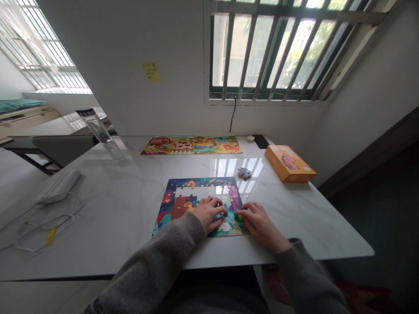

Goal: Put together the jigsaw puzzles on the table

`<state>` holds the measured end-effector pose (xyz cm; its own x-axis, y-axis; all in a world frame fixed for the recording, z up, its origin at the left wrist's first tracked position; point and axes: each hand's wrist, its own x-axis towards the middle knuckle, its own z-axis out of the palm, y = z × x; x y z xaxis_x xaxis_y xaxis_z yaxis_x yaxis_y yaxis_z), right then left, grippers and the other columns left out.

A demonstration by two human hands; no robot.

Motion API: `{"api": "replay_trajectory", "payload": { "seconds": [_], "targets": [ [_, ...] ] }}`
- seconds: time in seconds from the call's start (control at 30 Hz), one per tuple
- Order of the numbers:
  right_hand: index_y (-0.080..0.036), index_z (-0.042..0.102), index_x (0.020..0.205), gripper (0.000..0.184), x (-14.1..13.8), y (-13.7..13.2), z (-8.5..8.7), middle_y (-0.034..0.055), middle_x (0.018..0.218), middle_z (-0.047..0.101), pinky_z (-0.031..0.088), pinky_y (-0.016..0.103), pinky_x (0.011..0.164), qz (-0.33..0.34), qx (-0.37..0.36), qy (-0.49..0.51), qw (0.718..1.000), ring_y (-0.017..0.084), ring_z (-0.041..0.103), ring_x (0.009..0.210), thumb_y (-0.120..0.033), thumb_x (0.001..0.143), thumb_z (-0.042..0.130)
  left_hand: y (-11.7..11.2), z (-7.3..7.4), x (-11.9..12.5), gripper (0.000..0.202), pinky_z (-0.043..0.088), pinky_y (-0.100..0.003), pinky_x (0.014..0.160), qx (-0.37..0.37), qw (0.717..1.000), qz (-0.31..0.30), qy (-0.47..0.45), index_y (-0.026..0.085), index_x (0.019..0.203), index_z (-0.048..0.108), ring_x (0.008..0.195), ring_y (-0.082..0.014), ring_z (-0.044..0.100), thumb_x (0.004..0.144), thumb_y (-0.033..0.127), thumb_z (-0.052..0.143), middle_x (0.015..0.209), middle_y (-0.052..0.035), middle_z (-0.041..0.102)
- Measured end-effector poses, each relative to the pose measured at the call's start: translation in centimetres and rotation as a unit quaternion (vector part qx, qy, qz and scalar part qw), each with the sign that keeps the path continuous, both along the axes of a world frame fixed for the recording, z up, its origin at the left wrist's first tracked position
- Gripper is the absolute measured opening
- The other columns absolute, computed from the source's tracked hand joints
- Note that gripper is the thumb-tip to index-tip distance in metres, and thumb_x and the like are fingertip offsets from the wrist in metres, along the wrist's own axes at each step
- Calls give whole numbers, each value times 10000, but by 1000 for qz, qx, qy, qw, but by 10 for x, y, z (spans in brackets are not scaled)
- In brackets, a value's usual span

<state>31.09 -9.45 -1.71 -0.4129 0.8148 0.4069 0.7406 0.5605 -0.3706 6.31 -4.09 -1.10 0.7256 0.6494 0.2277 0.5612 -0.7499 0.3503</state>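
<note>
A colourful, partly assembled jigsaw puzzle [183, 203] lies on the white marble table [131, 192] in front of me, with a bare gap in its upper middle. My left hand [209, 213] rests on the puzzle's lower right part, fingers curled down onto the pieces. My right hand [260, 222] lies beside it at the puzzle's right edge, fingertips pressed together on a small green piece [239, 216]. Both wear grey sleeves. A few loose pieces [245, 173] sit above and right of the puzzle.
A finished puzzle [193, 145] lies at the table's far side. An orange box [290, 163] stands at the right. A clear bottle [100, 128], a white adapter [59, 185] with cables and a dark phone [261, 141] are also there.
</note>
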Motion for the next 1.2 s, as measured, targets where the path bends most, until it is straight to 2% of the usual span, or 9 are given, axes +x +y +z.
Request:
{"api": "replay_trajectory", "payload": {
  "seconds": [0.1,0.2,0.3,0.4,0.5,0.63,0.93,1.1,1.2],
  "targets": [
    [-277,701,1124,316,0,0,0,86,1036,636,492,439,871,0,3,-5,1000,252,568,982,-115,932,510,1,-1,-1,193,428,-447,936,0,1000,-10,-1,290,1089,685,1096,-263,510,927,331,588,1191,-55,619],
    [-268,701,1104,292,0,0,-1,89,1048,634,492,444,878,-5,2,-2,1000,254,567,991,-123,932,515,4,1,-4,233,440,-438,941,3,1000,-19,-18,277,1127,669,1109,-260,515,924,249,560,1211,-61,622],
    [-261,698,1104,264,-1,-1,1,93,1056,632,495,458,884,-4,0,1,1000,259,565,995,-147,939,526,9,4,-10,267,450,-432,951,3,999,-4,-52,234,1125,657,1107,-254,525,910,168,514,1181,-74,636],
    [-259,703,1096,244,-3,-2,5,95,1041,641,510,456,883,3,5,15,1000,258,571,985,-160,937,545,12,4,-14,250,459,-427,949,-6,999,1,-47,216,1076,659,1078,-247,536,890,141,509,1128,-70,654],
    [-270,707,1116,264,-7,-5,9,93,1051,647,518,437,885,21,6,20,1000,253,573,999,-152,926,567,13,3,-15,232,466,-423,933,-6,1000,-15,-17,220,1050,669,1049,-246,539,882,158,521,1102,-67,658],
    [-320,693,1187,317,-10,-6,11,83,1102,639,497,450,911,45,-11,-22,999,258,558,1034,-181,915,608,12,2,-14,226,463,-420,922,1,1000,-16,-7,225,1041,679,1032,-244,529,902,170,509,1088,-64,659],
    [-335,682,1197,295,-10,-5,10,84,1127,619,468,472,923,43,-37,-38,998,272,536,1063,-217,941,595,9,9,-15,180,447,-431,910,10,999,-27,41,289,1028,704,1031,-250,517,919,245,568,1110,-43,630],
    [-291,582,1313,367,-7,1,13,91,1137,613,482,450,953,33,-67,40,996,257,561,1071,-227,953,562,7,9,-17,206,441,-443,920,36,999,-18,34,271,1077,680,1057,-259,525,914,239,559,1146,-66,609],
    [-254,546,1312,361,3,19,15,87,1116,609,514,391,916,24,-85,99,991,227,585,1036,-208,955,529,8,9,-17,238,435,-457,922,50,999,-3,6,243,1117,661,1071,-272,526,910,221,546,1154,-84,611]
  ]
}}
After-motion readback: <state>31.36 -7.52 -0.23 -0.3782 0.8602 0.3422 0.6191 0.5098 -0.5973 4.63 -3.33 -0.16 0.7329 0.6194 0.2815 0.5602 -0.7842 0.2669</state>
